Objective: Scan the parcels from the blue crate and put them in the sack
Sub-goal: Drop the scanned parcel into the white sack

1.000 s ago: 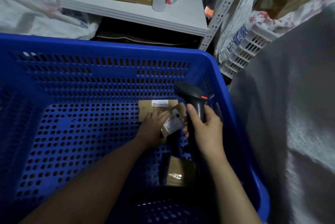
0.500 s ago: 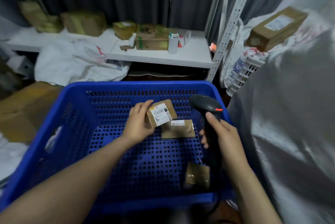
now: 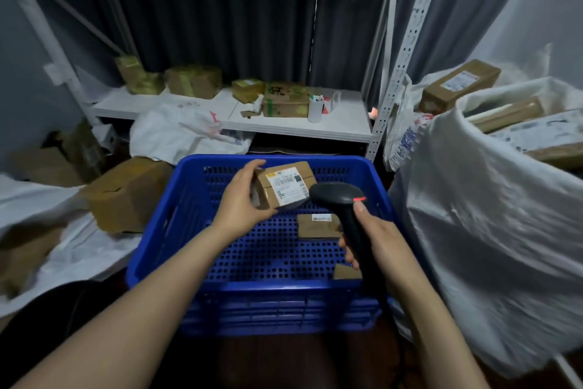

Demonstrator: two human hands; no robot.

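I am holding a parcel (image 3: 285,185) above the crate (image 3: 157,231) in my left hand (image 3: 243,205), fingers curled round it, label facing up so the scanner (image 3: 339,196), gripped in my right hand (image 3: 377,242), can read it; the sack (image 3: 473,199) is waiting open at my right

Two arms show, and both are bare from wrist to the picture's bottom edge. The left arm (image 3: 142,303) lies over the left half of the blue crate (image 3: 252,287), the right arm (image 3: 435,310) over its right half. Each ends in a bare grip: the left grip (image 3: 243,202) and the right grip (image 3: 378,240). Left of the crate's near corner is a dark round shape (image 3: 63,310), too dim to tell.
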